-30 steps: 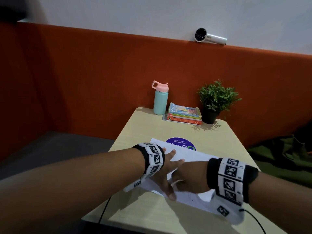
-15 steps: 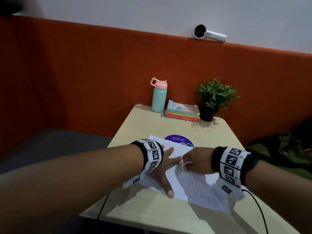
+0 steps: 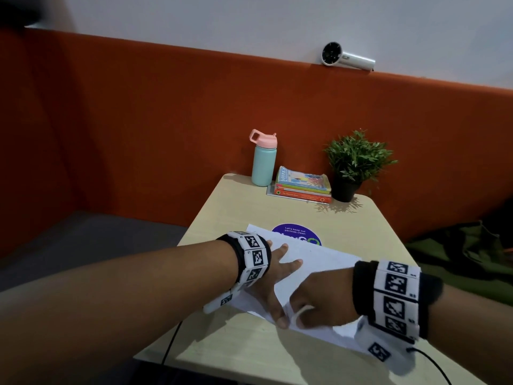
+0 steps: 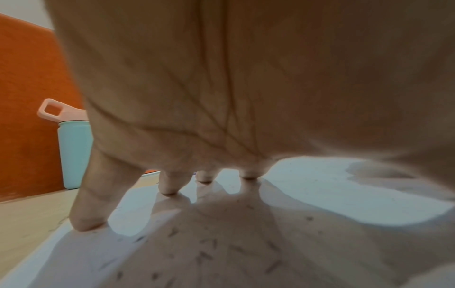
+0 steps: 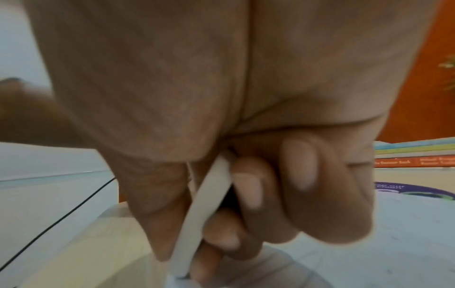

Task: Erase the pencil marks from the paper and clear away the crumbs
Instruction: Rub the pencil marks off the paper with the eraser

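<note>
A white sheet of paper (image 3: 319, 259) lies on the light wooden table (image 3: 249, 354). My left hand (image 3: 280, 273) presses flat on the sheet's left part, fingers spread. In the left wrist view its fingertips (image 4: 169, 187) touch the paper (image 4: 320, 196), and dark eraser crumbs (image 4: 204, 255) are scattered under the palm. My right hand (image 3: 302, 315) pinches a thin white eraser (image 3: 301, 311) near the sheet's front edge, beside my left thumb. The right wrist view shows the eraser (image 5: 206, 204) held between thumb and curled fingers, its tip down on the paper. The pencil marks are hidden under my right hand.
At the table's far end stand a mint bottle with a pink lid (image 3: 263, 165), a stack of books (image 3: 304, 186) and a potted plant (image 3: 355, 165). A purple round sticker (image 3: 294, 232) peeks from under the paper. A black cable (image 3: 172, 343) hangs off the near-left edge.
My right hand has rubbed from the sheet's far side back to its front edge with the eraser, covering the zigzag pencil marks. My left hand has stayed pressed on the paper.
</note>
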Tool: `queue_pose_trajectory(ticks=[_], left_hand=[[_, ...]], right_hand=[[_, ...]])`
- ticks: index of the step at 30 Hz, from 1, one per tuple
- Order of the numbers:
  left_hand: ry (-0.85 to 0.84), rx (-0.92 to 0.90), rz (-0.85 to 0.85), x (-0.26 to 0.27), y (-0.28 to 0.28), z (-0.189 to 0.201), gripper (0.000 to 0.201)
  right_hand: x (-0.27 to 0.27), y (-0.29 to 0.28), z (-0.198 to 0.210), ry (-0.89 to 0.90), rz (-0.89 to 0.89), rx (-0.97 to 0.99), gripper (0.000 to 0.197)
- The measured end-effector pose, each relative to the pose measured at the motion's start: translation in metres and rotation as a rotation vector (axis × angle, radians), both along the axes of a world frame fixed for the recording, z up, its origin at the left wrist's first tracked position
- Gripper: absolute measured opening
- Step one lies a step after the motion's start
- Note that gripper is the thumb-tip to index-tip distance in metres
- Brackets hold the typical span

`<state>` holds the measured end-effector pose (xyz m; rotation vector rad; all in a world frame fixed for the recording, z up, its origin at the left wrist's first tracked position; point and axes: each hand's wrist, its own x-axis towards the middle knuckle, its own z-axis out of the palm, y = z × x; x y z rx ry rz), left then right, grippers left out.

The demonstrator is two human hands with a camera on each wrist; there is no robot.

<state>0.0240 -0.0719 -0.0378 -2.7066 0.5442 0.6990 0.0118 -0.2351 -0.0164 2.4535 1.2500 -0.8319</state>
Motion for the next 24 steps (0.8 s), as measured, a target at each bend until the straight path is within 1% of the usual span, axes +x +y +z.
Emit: queue_pose_trajectory(ticks=[2, 5, 7, 10, 11, 12, 15, 16, 17, 20, 21, 22, 24], left_hand=[[0.009, -0.002, -0.001, 0.0, 0.0, 0.001, 0.132], [0.023, 0.001, 0.002, 0.001, 0.002, 0.001, 0.133], [0.023, 0.005, 0.007, 0.001, 0.002, 0.001, 0.133], [0.02, -0.005, 0.008, 0.0, 0.0, 0.002, 0.132], [0.018, -0.006, 0.006, 0.0, 0.0, 0.001, 0.132], [0.017, -0.004, 0.003, 0.0, 0.0, 0.0, 0.132], [0.008, -0.004, -0.002, 0.003, 0.002, -0.003, 0.134], [0.007, -0.002, -0.002, 0.002, 0.003, -0.003, 0.134], [0.006, 0.001, 0.0, 0.002, 0.003, -0.002, 0.134], [0.007, 0.0, 0.004, 0.0, 0.001, 0.0, 0.133], [0.007, -0.001, 0.005, 0.0, 0.001, 0.0, 0.133], [0.006, -0.001, 0.004, 0.001, 0.001, -0.001, 0.133], [0.002, -0.003, -0.002, 0.003, 0.002, -0.004, 0.134]], right_hand=[[0.012, 0.0, 0.003, -0.034, -0.035, -0.005, 0.034], [0.038, -0.007, 0.01, -0.188, -0.133, 0.011, 0.035], [0.032, -0.009, 0.007, -0.156, -0.114, 0.005, 0.035], [0.003, -0.006, -0.002, 0.022, -0.049, 0.022, 0.032], [0.003, -0.006, -0.001, 0.039, -0.055, 0.014, 0.032], [0.01, -0.007, 0.0, 0.017, -0.073, 0.012, 0.031], [0.036, -0.011, 0.009, -0.125, -0.147, 0.022, 0.029], [0.037, -0.012, 0.008, -0.14, -0.155, 0.027, 0.028], [0.032, -0.011, 0.006, -0.124, -0.142, 0.034, 0.026], [0.002, -0.005, 0.0, 0.027, -0.066, 0.027, 0.027], [-0.001, -0.004, 0.001, 0.058, -0.063, 0.022, 0.027], [0.004, -0.005, 0.002, 0.049, -0.068, 0.017, 0.026], [0.028, -0.009, 0.005, -0.063, -0.145, 0.02, 0.025]])
